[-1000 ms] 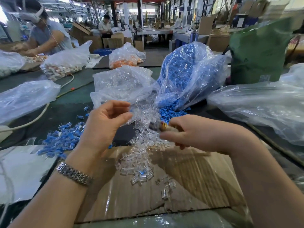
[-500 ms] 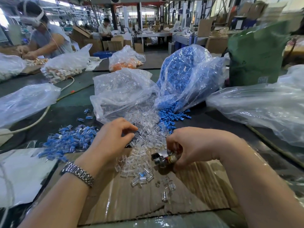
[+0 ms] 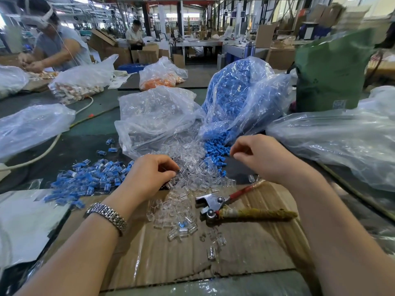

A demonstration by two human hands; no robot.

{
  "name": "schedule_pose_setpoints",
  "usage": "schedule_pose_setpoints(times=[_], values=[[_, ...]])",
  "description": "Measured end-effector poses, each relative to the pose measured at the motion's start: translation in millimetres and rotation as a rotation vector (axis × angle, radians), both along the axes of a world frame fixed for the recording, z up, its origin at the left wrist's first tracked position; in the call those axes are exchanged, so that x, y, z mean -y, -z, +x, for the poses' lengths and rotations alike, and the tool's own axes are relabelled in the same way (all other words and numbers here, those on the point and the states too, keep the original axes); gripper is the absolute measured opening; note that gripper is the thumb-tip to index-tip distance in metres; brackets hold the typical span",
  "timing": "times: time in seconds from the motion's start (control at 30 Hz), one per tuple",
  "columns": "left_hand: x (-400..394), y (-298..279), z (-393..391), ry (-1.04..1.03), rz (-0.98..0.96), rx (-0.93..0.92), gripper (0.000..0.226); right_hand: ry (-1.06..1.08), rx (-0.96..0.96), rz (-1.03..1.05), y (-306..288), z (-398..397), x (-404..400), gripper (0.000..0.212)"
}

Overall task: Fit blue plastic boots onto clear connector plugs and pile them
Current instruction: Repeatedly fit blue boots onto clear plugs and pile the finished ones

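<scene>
Only the head view here, so everything's from that. Left hand sits just left of centre, fingers curled down into the near edge of the loose clear connector plugs. Thumb and fingertips look pinched together on something small and dark, but I can't tell what it is or whether a plug is actually in there. There's a metal watch on that wrist.

Right hand is up at about 2 o'clock from the left one, hovering over the dark table beside the spilled blue boots. Fingers are loosely curled with thumb near the fingertips, and nothing is visibly held.

The clear plugs spill out of a clear bag at 12 o'clock and trail down onto the taped cardboard sheet at 6 o'clock. The blue boots pour from a bigger bag at 1 o'clock. The pile of finished pieces, blue boots on clear plugs, lies at 9 o'clock, on the table just past the cardboard.

Pliers lie on the cardboard just right of centre, jaws toward the plugs, one handle red, the other wrapped in brownish tape, neither hand touching them.

At 3 o'clock there's a big translucent bag, with a green bag behind it.
</scene>
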State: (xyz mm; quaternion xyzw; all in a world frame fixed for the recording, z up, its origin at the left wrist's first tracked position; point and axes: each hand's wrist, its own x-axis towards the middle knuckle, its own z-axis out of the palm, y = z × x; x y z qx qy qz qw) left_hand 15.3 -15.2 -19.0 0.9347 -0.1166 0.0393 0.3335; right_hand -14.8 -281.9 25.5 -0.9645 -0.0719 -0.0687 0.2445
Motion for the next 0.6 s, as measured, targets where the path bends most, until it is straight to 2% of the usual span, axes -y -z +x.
schedule_pose_setpoints(times=[0.17,0.27,0.4,0.6], values=[[0.8,-2.0,-2.2,-0.008,-0.004,-0.021,0.012,0.026,0.011,-0.077,26.8,20.1,-9.8,0.026],[0.0,-4.5,-1.2,-0.041,-0.084,0.006,0.009,0.008,-0.011,-0.120,33.3,27.8,-17.5,0.029],[-3.6,-7.6,-0.1,-0.056,-0.430,-0.111,0.006,0.005,-0.031,-0.178,35.5,31.5,-20.6,0.020],[-8.8,-8.8,0.2,0.054,-1.059,-0.480,0.018,0.008,0.000,-0.139,33.0,26.7,-17.2,0.012]])
